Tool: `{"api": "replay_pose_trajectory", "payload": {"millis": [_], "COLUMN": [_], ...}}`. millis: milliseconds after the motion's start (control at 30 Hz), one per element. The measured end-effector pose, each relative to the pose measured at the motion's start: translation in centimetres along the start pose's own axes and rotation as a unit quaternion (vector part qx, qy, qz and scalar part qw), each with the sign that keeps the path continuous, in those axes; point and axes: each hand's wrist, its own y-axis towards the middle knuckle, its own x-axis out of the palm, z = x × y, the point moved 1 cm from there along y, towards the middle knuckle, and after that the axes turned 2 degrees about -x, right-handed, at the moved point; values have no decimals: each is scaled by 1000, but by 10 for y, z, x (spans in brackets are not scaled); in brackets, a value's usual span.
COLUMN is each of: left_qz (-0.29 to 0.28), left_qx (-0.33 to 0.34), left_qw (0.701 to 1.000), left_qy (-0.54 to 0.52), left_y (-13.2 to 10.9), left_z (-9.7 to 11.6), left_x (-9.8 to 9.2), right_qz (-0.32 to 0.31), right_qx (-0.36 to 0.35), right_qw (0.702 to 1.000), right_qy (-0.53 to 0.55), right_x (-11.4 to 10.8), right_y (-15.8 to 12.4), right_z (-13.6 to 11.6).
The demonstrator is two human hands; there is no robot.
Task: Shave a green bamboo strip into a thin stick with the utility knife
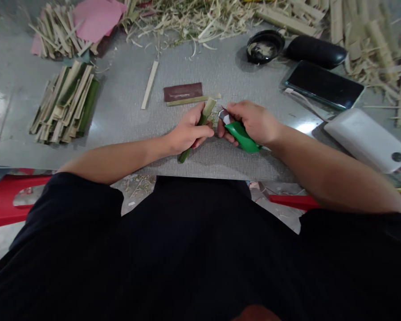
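My left hand [193, 131] is closed around a green bamboo strip [185, 155], which slants up with its pale end above my fingers. Close by on the right, my right hand [250, 120] grips a green-handled utility knife [243, 137]; its short blade points toward the bamboo, with a small gap between. Just beyond both hands lie a dark brown sandpaper piece [183, 92] and a thin bamboo slat [190, 101] along its near edge. Another pale slat [149, 84] rests by itself to the left.
Stacked bamboo strips [65, 102] lie at left, with thin sticks [60, 31] and pink paper [96, 18] behind. Shavings [194, 18] cover the back. At right are a black bowl [265, 46], a black case [317, 51], a phone [325, 84] and a white power bank [367, 138].
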Motion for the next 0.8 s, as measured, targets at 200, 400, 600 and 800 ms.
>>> {"api": "replay_pose_trajectory", "payload": {"millis": [200,400,600,800], "left_qz": [-3,-2,-39,-8], "left_qx": [-23,-40,-19,-7], "left_qw": [1000,999,999,1000], "left_qy": [5,35,-3,29], "left_y": [2,6,5,9], "left_z": [-4,-7,-3,-9], "left_x": [-2,-3,2,-1], "right_qz": [-71,-106,-121,-117], "right_qx": [-24,-21,-19,-6], "right_qw": [997,994,992,992], "right_qy": [4,8,32,57], "right_x": [6,13,11,12], "right_y": [2,2,3,0], "right_z": [1,5,5,6]}}
